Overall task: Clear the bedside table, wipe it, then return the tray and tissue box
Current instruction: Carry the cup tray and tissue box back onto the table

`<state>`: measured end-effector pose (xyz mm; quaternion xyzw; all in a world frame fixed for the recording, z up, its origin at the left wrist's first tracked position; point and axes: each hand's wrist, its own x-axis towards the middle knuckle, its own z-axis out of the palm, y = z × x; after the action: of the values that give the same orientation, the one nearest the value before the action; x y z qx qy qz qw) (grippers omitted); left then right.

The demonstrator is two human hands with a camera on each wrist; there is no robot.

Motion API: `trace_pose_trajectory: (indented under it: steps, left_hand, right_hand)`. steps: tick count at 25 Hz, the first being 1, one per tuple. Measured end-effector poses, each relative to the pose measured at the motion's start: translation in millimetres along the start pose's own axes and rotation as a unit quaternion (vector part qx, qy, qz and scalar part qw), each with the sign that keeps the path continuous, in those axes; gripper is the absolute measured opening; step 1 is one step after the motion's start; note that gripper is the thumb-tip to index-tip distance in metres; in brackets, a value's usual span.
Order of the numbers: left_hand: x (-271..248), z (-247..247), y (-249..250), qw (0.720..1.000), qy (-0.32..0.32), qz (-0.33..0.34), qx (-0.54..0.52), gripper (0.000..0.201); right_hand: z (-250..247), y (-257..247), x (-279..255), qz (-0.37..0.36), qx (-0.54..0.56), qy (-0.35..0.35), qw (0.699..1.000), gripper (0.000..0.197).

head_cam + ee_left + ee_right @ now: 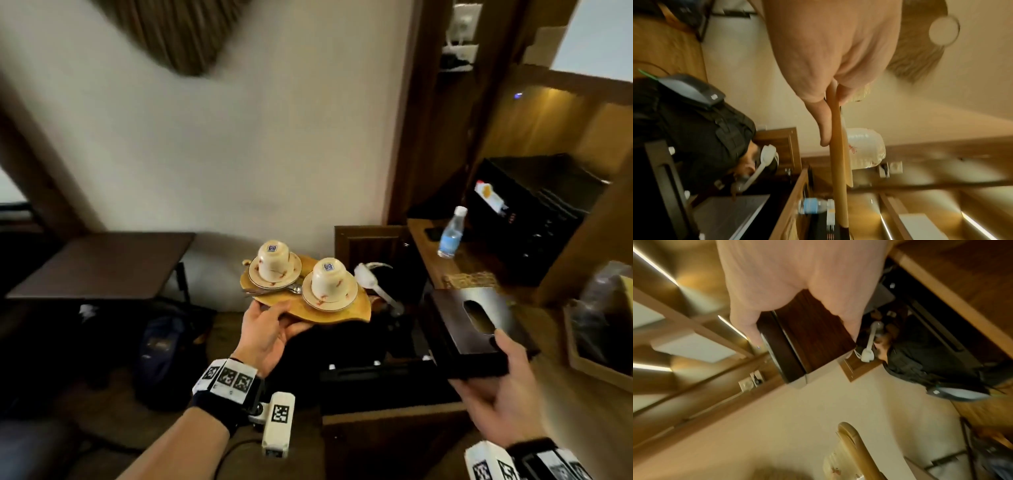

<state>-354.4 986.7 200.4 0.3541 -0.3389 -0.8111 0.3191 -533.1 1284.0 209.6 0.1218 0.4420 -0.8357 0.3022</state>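
Observation:
My left hand (270,330) grips the near edge of a leaf-shaped wooden tray (359,305) and holds it up in the air. Two upturned cups (274,258) stand on saucers on it, with spoons between them. In the left wrist view the tray's edge (838,162) runs between my thumb and fingers (823,123). My right hand (503,387) holds a dark wooden tissue box (476,329) by its near end, thumb on top, also in the air. The right wrist view shows the box (813,340) gripped from both sides.
A wooden counter (445,260) at right carries a water bottle (451,233), a black appliance (534,219) and a basket (469,279). A dark folding table (99,263) stands at left. Bags (161,349) lie on the floor, and a black bag with a white headset (370,277) sits behind the tray.

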Motion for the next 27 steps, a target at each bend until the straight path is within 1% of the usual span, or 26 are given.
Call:
trace_pose_trajectory:
  steps: [3, 6, 7, 11, 13, 17, 19, 21, 25, 27]
  left_hand:
    - [0, -70, 48, 0.997, 0.055, 0.049, -0.027, 0.033]
    - [4, -139, 90, 0.991, 0.108, 0.075, -0.035, 0.035]
    - [7, -164, 106, 0.988, 0.124, 0.081, -0.036, 0.037]
    - [22, -253, 171, 0.979, 0.164, 0.109, -0.049, 0.032]
    - [31, -293, 200, 0.974, 0.177, 0.130, -0.054, 0.031]
    - [52, -356, 246, 0.965, 0.208, 0.150, -0.056, 0.034]
    - [66, -382, 267, 0.960, 0.223, 0.152, -0.074, 0.035]
    - [83, -406, 284, 0.955, 0.231, 0.160, -0.093, 0.037]
    - [121, -443, 312, 0.945, 0.246, 0.177, -0.118, 0.040]
    - [151, -459, 330, 0.941, 0.254, 0.187, -0.121, 0.039]
  right_hand:
    - [65, 48, 9, 0.033, -0.020, -0.039, 0.998, 0.037]
    - [125, 103, 15, 0.058, -0.030, -0.068, 0.996, 0.057]
    - [148, 124, 17, 0.069, -0.034, -0.081, 0.994, 0.061]
    - [240, 211, 20, 0.113, -0.050, -0.112, 0.986, 0.061]
    - [284, 252, 19, 0.115, -0.060, -0.122, 0.984, 0.060]
    - [355, 317, 17, 0.124, -0.064, -0.142, 0.980, 0.057]
    - [386, 344, 24, 0.125, -0.080, -0.151, 0.977, 0.059]
    - [415, 366, 35, 0.130, -0.094, -0.153, 0.975, 0.063]
    - [469, 400, 64, 0.126, -0.099, -0.162, 0.974, 0.056]
    - [499, 419, 89, 0.130, -0.106, -0.169, 0.971, 0.056]
